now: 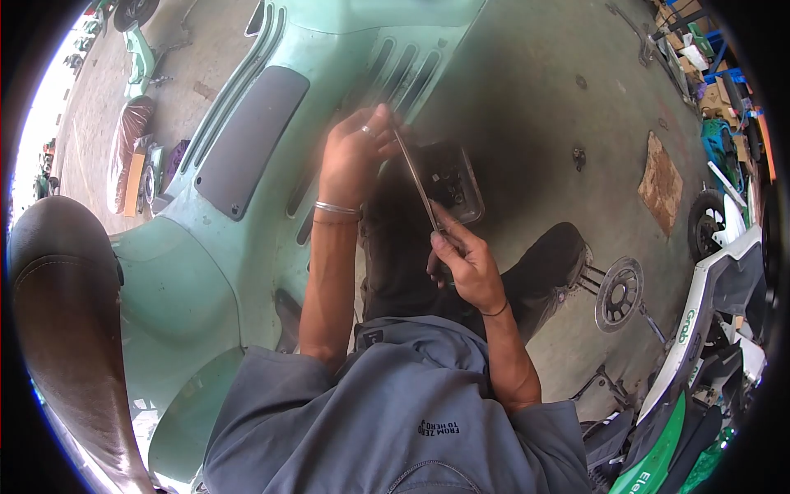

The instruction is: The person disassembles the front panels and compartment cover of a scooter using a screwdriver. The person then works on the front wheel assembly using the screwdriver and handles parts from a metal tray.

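Note:
A long, thin metal rod [418,177], like a screwdriver shaft, slants between my hands. My right hand [469,267] is closed around its lower end, with a dark part showing below the fingers; its grip is mostly hidden. At the upper end, my left hand [358,156] pinches the rod near its tip, slightly blurred, with a ring and a bracelet on it. Behind the left hand is the pale green scooter body [329,74], with a grey footboard mat [253,140] and slots. Under the rod, a dark tray [469,185] holds small parts, likely fasteners.
The scooter's dark seat [66,329] rises at the left. On the concrete floor lie a round metal disc [619,294] and a flat piece of cardboard [660,183]. White and green body panels [687,329] and a wheel [706,226] line the right side.

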The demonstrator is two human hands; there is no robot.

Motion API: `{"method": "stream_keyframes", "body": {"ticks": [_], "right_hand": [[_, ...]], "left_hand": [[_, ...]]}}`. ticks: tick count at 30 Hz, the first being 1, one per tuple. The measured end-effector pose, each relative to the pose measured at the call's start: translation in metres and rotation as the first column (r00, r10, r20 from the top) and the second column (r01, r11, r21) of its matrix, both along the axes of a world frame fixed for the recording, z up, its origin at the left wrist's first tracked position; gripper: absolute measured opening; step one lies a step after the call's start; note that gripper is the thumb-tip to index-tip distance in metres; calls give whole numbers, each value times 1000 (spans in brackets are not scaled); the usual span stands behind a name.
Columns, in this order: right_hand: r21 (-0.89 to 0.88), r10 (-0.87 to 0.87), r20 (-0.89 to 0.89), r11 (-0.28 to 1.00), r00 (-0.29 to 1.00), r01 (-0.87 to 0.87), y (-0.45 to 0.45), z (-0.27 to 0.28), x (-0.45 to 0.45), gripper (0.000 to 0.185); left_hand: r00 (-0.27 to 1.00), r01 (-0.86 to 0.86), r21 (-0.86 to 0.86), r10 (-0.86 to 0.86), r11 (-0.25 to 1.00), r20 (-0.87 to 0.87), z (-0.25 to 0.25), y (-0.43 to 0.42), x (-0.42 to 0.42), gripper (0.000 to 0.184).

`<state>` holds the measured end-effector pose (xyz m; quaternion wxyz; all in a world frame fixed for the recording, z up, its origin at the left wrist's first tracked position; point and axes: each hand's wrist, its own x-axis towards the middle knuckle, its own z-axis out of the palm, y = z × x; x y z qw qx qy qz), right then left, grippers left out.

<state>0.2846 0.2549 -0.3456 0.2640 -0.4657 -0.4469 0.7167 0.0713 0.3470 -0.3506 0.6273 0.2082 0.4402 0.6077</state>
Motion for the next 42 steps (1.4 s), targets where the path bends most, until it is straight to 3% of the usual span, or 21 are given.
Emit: {"method": "stream_keyframes", "body": {"ticks": [3, 7, 9, 10, 12, 15, 18, 19, 21, 24, 26, 28, 32, 34, 38, 40, 42], "right_hand": [[-62, 10, -109, 998, 994, -17, 2, 1, 2, 50], [-112, 13, -172, 993, 985, -32, 5, 2, 4, 50], [-212, -5, -318, 975, 948, -66, 4, 4, 6, 49], [-214, -8, -318, 975, 948, -64, 4, 7, 7, 49], [-237, -5, -182, 971, 983, -39, 3, 11, 6, 49], [-98, 13, -111, 995, 994, -24, 0, 5, -1, 48], [-154, -61, -257, 988, 964, 21, 0, -8, -11, 41], [-151, -55, -258, 988, 965, 16, 0, -13, -16, 41], [-59, -94, -301, 995, 949, 80, 3, -21, -26, 35], [-34, -127, -340, 992, 932, 123, 12, -22, -35, 27], [-45, -171, -377, 985, 910, 166, 20, -19, -41, 25], [-66, -224, -408, 974, 885, 216, 27, -12, -46, 24], [-118, -316, -530, 946, 787, 301, 35, 7, -66, 20], [-141, -368, -544, 926, 754, 351, 28, 6, -80, 21], [40, -272, -406, 949, 873, 314, 13, 3, -89, 21], [-41, -258, -465, 962, 847, 270, 11, -2, -84, 21], [108, -113, -357, 981, 927, 161, 13, -14, -72, 23]], "left_hand": [[994, 50, -12, -48, 999, 102, -2, 0, -4, 19], [996, 39, -20, -37, 999, 81, 2, 0, -2, 18], [993, 37, -12, -38, 999, -108, 4, 1, -2, 20], [993, 39, -14, -40, 999, -107, 6, 1, -1, 20], [924, 67, -23, -71, 997, -375, 12, 1, 1, 22], [899, 58, -44, -72, 997, -433, 10, 5, 3, 25], [959, -14, 4, 14, 1000, -282, 7, 2, 9, 38], [959, -19, 7, 20, 1000, -282, 9, 0, 13, 38], [957, -117, 4, 113, 993, -266, 15, -9, 20, 56], [962, -97, 71, 112, 993, -251, 17, -21, 14, 65], [933, -78, 61, 95, 995, -347, 14, -37, 4, 60], [810, 54, -28, -61, 998, -583, 10, -58, -5, 54], [855, 135, -63, -148, 989, -497, 3, -104, -8, 50], [897, 74, -113, -116, 991, -427, 9, -125, -1, 48], [767, 230, -223, -318, 947, -557, 6, -152, -8, 47], [803, 195, -183, -264, 964, -535, 3, -158, -12, 44], [834, 40, -166, -124, 985, -538, 4, -159, -10, 38]]}}
